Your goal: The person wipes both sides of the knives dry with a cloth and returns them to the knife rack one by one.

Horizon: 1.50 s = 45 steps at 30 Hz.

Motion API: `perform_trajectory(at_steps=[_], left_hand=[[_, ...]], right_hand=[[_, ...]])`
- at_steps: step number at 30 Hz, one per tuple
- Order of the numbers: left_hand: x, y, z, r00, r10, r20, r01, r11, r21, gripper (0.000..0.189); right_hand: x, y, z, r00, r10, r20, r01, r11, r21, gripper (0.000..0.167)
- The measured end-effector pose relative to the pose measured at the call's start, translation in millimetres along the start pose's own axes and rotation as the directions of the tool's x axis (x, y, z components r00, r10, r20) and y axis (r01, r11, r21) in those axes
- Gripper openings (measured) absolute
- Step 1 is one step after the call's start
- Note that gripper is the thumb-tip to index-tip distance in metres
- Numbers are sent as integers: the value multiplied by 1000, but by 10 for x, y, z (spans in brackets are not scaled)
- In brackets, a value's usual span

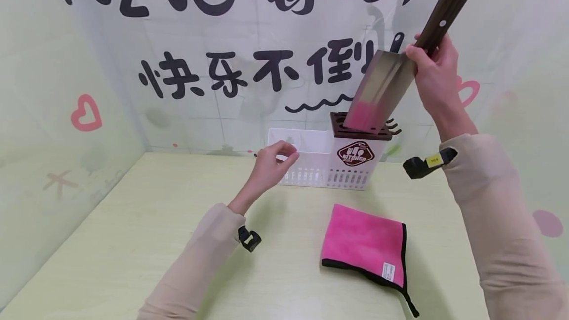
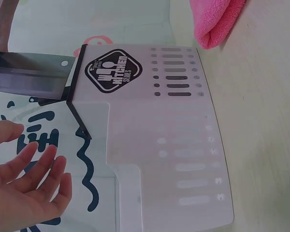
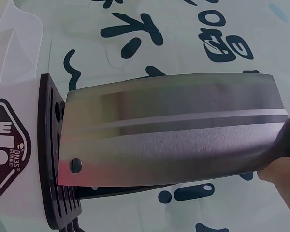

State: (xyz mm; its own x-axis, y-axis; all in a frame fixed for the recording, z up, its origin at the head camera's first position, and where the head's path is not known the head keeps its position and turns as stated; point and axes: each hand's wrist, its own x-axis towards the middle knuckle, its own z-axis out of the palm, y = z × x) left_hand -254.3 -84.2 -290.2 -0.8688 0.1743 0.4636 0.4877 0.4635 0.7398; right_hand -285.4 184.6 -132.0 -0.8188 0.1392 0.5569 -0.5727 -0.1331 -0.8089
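My right hand (image 1: 437,70) grips a cleaver (image 1: 386,88) where its dark wooden handle meets the blade. The cleaver is tilted, handle up to the right, with the blade's end at the dark slotted top (image 3: 50,145) of a white knife holder (image 1: 355,162). Whether that end has entered a slot, I cannot tell. Just in front of the holder's low white compartment (image 1: 306,162) is my left hand (image 1: 271,164). Its fingers are loosely bent and hold nothing, as the left wrist view also shows of the hand (image 2: 26,186).
A folded pink cloth (image 1: 364,246) with black edging lies on the pale table (image 1: 155,241) in front of the holder. Dark hooks (image 1: 393,126) stick out from the holder's right side. Behind the cleaver a black handle (image 1: 397,42) rises. A printed wall (image 1: 249,102) stands close behind.
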Motion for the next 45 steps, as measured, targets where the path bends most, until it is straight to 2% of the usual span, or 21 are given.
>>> perform_trajectory(at_steps=[5,11,16,26,33,42,45], left_hand=[[15,-2,35,1000,-1,14,1,1000,-4,16],[26,16,52,1000,6,6,-6,1000,-4,14],[32,25,53,1000,16,3,-16,1000,1,14],[29,38,49,1000,22,5,-22,1000,8,13],[35,-12,57,999,36,13,-36,999,24,14],[4,-43,70,1000,24,20,-24,1000,14,13],[1,-45,73,999,26,25,-27,1000,9,13]], right_hand=[[114,11,3,1000,-6,-10,5,998,-56,19],[201,20,-9,1000,20,22,-18,996,-90,18],[229,35,-15,999,32,18,-31,997,-77,16],[247,77,-14,993,100,58,-92,988,-126,17],[212,216,-43,987,145,69,-121,955,-270,16],[107,548,-86,985,161,64,-139,956,-258,10],[67,653,-108,983,172,61,-148,947,-284,9]])
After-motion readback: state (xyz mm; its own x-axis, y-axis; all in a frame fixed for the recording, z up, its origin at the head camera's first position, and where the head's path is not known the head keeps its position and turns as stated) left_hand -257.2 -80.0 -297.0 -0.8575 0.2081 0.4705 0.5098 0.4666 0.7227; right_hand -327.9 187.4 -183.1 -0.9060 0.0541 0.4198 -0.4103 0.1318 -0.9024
